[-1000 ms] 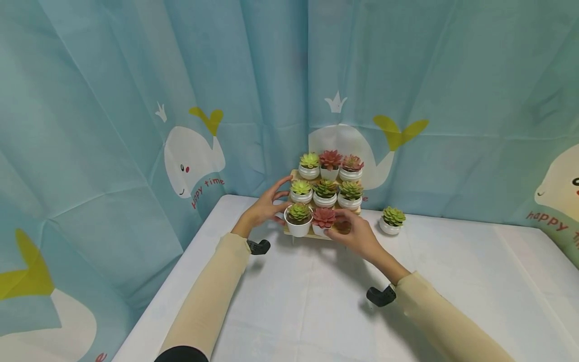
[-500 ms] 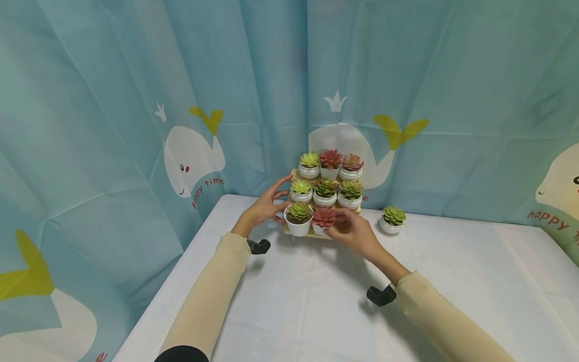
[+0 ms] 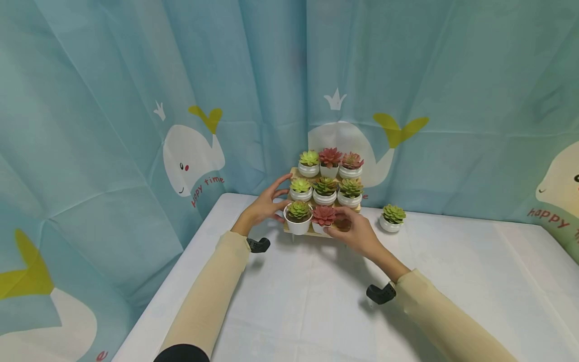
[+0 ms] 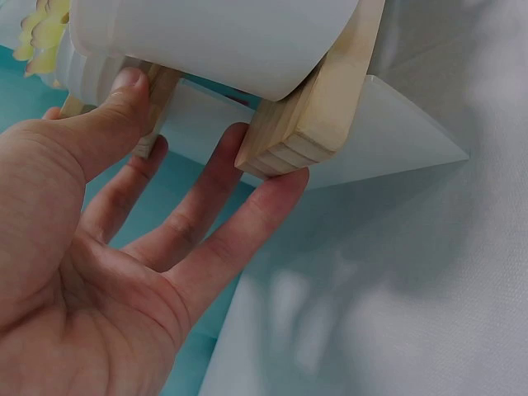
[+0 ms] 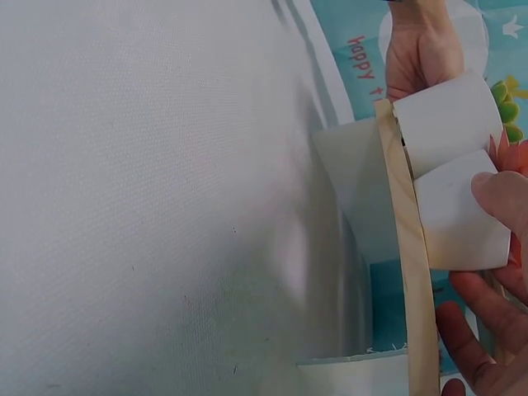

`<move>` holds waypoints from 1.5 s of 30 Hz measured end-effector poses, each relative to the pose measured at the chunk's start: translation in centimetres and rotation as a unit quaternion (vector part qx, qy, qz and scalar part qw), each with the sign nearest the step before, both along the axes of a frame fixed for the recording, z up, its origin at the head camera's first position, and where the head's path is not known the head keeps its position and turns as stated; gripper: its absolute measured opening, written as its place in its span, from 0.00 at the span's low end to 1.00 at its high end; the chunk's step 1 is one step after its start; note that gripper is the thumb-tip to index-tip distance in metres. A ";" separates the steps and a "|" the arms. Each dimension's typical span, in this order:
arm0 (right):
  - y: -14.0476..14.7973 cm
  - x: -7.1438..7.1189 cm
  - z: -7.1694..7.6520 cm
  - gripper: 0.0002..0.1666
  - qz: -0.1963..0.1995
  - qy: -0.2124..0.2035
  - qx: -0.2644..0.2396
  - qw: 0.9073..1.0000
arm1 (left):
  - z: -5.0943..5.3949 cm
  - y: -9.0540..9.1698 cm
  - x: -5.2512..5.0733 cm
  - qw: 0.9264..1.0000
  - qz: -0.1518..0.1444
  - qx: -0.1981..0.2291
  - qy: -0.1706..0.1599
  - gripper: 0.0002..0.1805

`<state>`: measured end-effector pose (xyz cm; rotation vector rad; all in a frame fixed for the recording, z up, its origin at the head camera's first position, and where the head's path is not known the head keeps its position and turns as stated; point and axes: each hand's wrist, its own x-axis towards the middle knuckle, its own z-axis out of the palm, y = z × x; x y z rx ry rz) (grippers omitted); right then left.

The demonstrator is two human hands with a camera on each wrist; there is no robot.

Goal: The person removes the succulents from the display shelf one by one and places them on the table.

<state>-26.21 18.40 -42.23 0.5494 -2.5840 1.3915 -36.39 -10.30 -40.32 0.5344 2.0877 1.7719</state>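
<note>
My right hand pinches the white pot of a red succulent on the front tier of a wooden plant stand. In the right wrist view, the thumb lies on the side of that white pot, whose base touches the wooden board. At the stand's left side, my left hand holds the tier ends. In the left wrist view, thumb and fingers lie about the board ends. A green succulent in a white pot stands left of the red one.
Several potted succulents fill the middle and back tiers. Another green succulent stands on the white table, right of the stand. A blue whale-print curtain hangs close behind. Translucent side supports hold up the boards.
Both hands stay in place on the stand and the red succulent. The head view shifts very slightly; nothing else visibly moves.
</note>
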 end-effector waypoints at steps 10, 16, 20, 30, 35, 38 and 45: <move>0.1 0.0 0.1 0.31 -0.005 0.000 -0.007 1.000 | 0.2 0.0 0.1 1.000 -0.007 0.001 0.005 0.45; 0.3 0.1 0.3 0.31 -0.006 -0.012 -0.002 1.000 | 0.0 -0.1 -0.1 1.000 -0.008 0.002 0.007 0.44; 0.6 0.3 0.7 0.31 -0.004 -0.013 -0.001 1.000 | -0.1 -0.1 -0.1 1.000 -0.005 0.000 0.004 0.44; 1.7 0.9 1.9 0.32 0.015 -0.017 0.004 1.000 | 0.0 -0.1 -0.2 1.000 0.000 -0.003 0.004 0.44; 2.5 1.1 2.3 0.32 0.023 -0.014 0.003 1.000 | 0.1 0.0 0.0 1.000 0.001 -0.004 0.002 0.44; 2.9 1.3 2.4 0.31 0.027 -0.008 0.000 1.000 | 0.1 0.0 0.1 1.000 -0.002 -0.002 0.000 0.44; 3.6 1.6 2.8 0.29 0.026 0.002 0.007 1.000 | 0.2 0.0 0.1 1.000 -0.004 -0.003 0.002 0.44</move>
